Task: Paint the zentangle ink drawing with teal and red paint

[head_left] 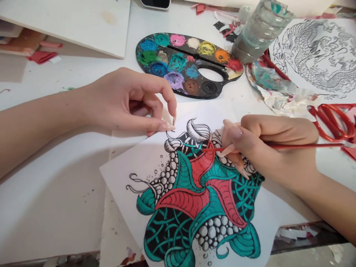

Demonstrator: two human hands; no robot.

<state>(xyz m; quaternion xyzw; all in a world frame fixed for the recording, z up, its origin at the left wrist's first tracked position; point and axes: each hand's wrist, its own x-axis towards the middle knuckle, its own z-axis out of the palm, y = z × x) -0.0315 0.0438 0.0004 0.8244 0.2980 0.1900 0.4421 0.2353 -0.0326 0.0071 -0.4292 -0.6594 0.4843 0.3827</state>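
Gripping the paintbrush point(294, 145) low on its red handle, I am clamping my right thumb and fingers around it, probably because a hold so near the tip is giving finer control. My right hand point(267, 135) is lying over one side of the patterned sheet point(122, 172), and the tip is meeting a dark lattice near its top, where teal is showing on a few of the white bands. The sheet is lying turned at an angle on the white table point(55, 226), seemingly so that this part is facing my brush comfortably. My left hand point(128, 98) is holding nothing that I am seeing; its fingers are bending loosely, with a gap inside the curl, and the thumb is hovering or resting by the sheet's upper edge, perhaps for steadying. Beyond the sheet, the paint palette point(198, 57) is sitting within easy reach, and a cut plastic bottle point(258, 33) of cloudy liquid is standing just beside it, likely for rinsing. Stained tissue point(269, 79) is lying close by, presumably for wiping.
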